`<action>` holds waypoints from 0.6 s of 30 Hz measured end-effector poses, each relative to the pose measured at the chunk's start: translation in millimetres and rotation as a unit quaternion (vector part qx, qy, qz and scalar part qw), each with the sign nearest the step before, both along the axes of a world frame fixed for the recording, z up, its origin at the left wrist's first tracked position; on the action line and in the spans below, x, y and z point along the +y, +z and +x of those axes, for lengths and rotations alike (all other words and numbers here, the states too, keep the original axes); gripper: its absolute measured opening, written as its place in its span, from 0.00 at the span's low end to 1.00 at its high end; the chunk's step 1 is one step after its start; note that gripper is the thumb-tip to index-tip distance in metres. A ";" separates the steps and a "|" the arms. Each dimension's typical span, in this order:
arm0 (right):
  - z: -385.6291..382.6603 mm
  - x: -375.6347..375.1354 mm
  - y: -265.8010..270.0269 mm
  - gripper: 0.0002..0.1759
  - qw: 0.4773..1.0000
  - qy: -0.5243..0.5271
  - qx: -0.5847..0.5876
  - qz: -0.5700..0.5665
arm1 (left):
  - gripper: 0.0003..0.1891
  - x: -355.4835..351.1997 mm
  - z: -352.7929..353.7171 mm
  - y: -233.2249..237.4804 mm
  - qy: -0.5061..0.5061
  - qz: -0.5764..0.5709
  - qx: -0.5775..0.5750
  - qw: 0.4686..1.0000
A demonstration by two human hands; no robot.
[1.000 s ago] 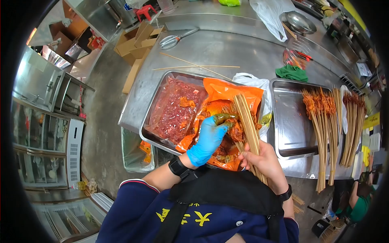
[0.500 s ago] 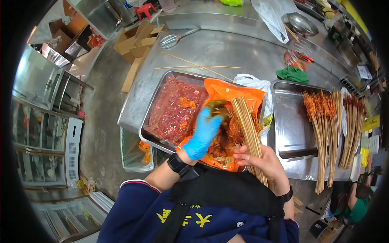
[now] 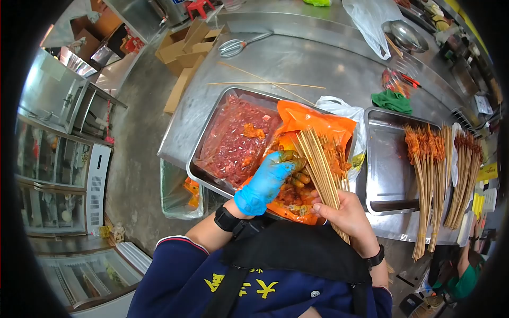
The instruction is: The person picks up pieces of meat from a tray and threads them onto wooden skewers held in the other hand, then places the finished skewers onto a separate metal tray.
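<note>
My left hand point(image 3: 278, 172) wears a blue glove whose fingers are coated in brownish-orange sauce. Its fingers are curled beside the tips of the skewers; what they hold, if anything, is hidden. My bare right hand point(image 3: 342, 214) is closed around a fanned bundle of bamboo skewers point(image 3: 322, 175), slanting up over the tray. Behind the bundle, orange sauced meat point(image 3: 336, 159) shows on some skewers. Below both hands an orange bag point(image 3: 318, 117) lies open with sauced meat pieces point(image 3: 290, 197) in it. Left of it, raw red meat point(image 3: 233, 143) fills a clear bag in the same metal tray point(image 3: 192, 163).
A second metal tray point(image 3: 389, 159) stands to the right, with loaded meat skewers point(image 3: 424, 146) across its right side. Loose skewers point(image 3: 265, 83), scissors point(image 3: 233, 47) and a green cloth point(image 3: 392, 100) lie on the steel table. A lined bin point(image 3: 175, 204) stands below left.
My left hand's blurred fingers are now clearer and curled lower beside the skewers. My right hand still grips the bundle. The whole view has shifted slightly, with the table's contents appearing farther right.
</note>
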State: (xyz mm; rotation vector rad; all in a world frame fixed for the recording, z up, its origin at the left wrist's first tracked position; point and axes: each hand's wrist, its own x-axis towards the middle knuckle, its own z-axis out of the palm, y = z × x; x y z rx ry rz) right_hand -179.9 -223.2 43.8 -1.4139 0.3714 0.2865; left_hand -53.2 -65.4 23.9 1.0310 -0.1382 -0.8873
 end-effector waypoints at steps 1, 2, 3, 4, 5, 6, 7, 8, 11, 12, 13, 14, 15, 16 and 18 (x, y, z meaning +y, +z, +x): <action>0.0 0.0 -0.4 0.12 1.000 0.012 -0.004 -0.015 | 0.13 0.3 -0.8 0.7 0.000 0.001 0.001 1.000; -0.8 0.1 -0.2 0.12 0.999 0.024 -0.007 -0.030 | 0.12 -0.4 -2.7 2.7 0.009 0.011 -0.011 1.000; -1.0 0.9 2.5 0.12 0.999 0.023 -0.005 -0.030 | 0.11 -1.2 -4.4 4.3 0.019 0.019 -0.023 0.999; -0.3 2.5 7.5 0.12 1.000 -0.006 0.016 0.004 | 0.11 -0.9 -5.6 5.6 0.018 0.019 -0.021 0.999; 0.8 3.1 10.4 0.12 0.998 -0.035 0.036 0.037 | 0.11 -0.2 -6.2 7.0 0.024 0.011 -0.003 1.000; 1.3 2.5 10.2 0.12 0.998 -0.034 0.035 0.036 | 0.11 0.5 -6.3 7.6 0.031 0.002 0.015 0.999; 1.5 1.8 9.1 0.12 0.996 -0.053 0.042 0.060 | 0.11 1.0 -6.2 6.8 0.032 0.002 0.014 0.999; 1.1 1.9 8.3 0.12 0.992 -0.072 0.050 0.086 | 0.11 2.0 -7.0 5.3 0.041 -0.005 0.023 0.999; 1.2 1.8 9.7 0.10 0.994 -0.066 0.055 0.069 | 0.12 5.7 -4.4 -4.8 0.031 0.002 0.031 0.999; 1.6 1.4 9.7 0.10 0.994 -0.066 0.055 0.069 | 0.14 6.9 -2.3 -6.9 0.014 0.016 0.025 0.999; 2.1 1.2 9.4 0.09 0.994 -0.064 0.062 0.069 | 0.14 7.4 -1.5 -6.4 0.013 0.016 0.025 0.999; 2.5 0.8 9.1 0.09 0.993 -0.062 0.070 0.069 | 0.13 7.5 -0.8 -5.7 0.009 0.017 0.028 0.999; 2.6 0.2 8.9 0.09 0.993 -0.063 0.070 0.068 | 0.12 7.1 -0.7 -5.1 0.005 0.018 0.032 0.999; 2.7 -0.7 8.2 0.09 0.992 -0.064 0.073 0.076 | 0.12 6.1 -1.0 -4.9 0.004 0.018 0.032 0.999; 3.0 -1.2 6.7 0.09 0.991 -0.066 0.076 0.085 | 0.12 4.8 -2.1 -4.0 0.011 0.018 0.001 1.000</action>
